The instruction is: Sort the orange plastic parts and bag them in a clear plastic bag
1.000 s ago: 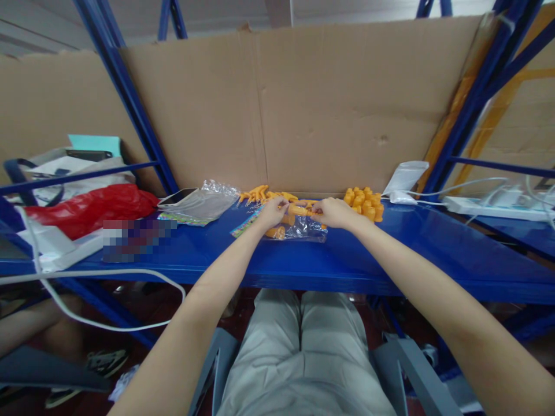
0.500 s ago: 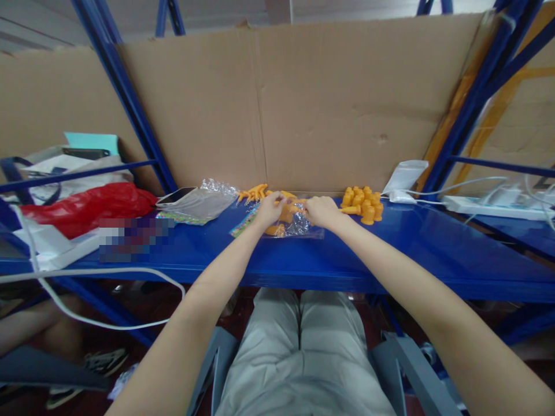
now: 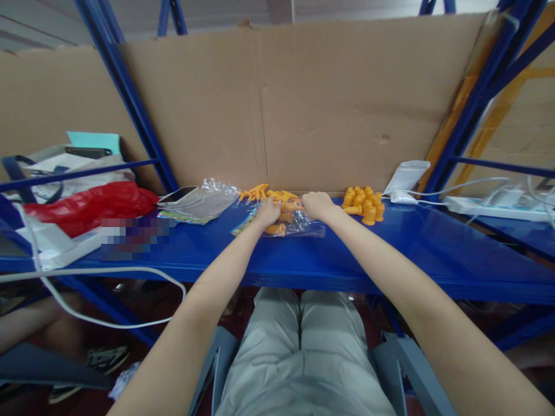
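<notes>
A clear plastic bag (image 3: 307, 228) with orange plastic pieces (image 3: 277, 229) inside lies on the blue shelf, a colourful printed strip at its left end. My left hand (image 3: 269, 212) is closed on the bag's left part, fingers bent over it. At the opposite side, my right hand (image 3: 318, 205) is curled in a fist-like grip on the bag's edge; its fingertips are hidden. Behind my left hand lie loose orange forked pieces (image 3: 259, 192). Several orange peg-like pieces (image 3: 364, 203) stand grouped to the right of my right hand, one lying on its side.
More flat clear bags (image 3: 202, 208) lie at the left, with a phone (image 3: 177, 195) on them. Beyond are a red plastic bag (image 3: 93, 205) and a white power strip (image 3: 71, 251) with a hanging cable. A cardboard wall (image 3: 325, 104) backs the blue shelf (image 3: 416, 248); blue posts flank it.
My left hand has moved slightly left and down, away from the bag's upper edge. My right hand has turned a little and stays at the bag's right side.
</notes>
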Demonstrator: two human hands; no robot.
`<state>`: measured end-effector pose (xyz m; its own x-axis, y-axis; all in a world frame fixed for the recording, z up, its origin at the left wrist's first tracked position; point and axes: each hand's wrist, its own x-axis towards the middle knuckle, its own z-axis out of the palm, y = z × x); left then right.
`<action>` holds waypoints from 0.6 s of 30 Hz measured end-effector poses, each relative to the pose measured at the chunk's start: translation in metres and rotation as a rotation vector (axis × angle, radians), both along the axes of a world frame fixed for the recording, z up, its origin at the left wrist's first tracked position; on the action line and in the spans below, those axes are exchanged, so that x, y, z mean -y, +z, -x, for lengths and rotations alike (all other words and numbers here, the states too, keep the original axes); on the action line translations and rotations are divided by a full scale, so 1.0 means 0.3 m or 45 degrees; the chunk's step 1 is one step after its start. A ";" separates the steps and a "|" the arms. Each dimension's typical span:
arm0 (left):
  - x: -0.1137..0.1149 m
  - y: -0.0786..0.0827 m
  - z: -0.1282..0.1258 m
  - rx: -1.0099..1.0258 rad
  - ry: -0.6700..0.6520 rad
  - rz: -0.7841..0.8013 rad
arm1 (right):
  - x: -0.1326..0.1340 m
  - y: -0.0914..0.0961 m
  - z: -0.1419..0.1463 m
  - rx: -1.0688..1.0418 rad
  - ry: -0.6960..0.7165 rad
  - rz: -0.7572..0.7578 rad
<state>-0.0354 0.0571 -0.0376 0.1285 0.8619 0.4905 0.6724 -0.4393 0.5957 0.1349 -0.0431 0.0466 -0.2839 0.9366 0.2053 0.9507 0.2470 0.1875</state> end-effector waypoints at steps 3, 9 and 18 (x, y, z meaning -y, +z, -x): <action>0.003 0.004 -0.006 0.028 0.129 0.057 | -0.001 0.013 0.005 0.025 0.005 0.025; 0.031 0.019 -0.025 -0.044 0.153 0.025 | -0.008 0.020 0.008 0.023 -0.003 0.080; 0.092 0.066 -0.041 -0.107 0.029 0.093 | 0.001 0.035 -0.020 -0.054 -0.040 0.123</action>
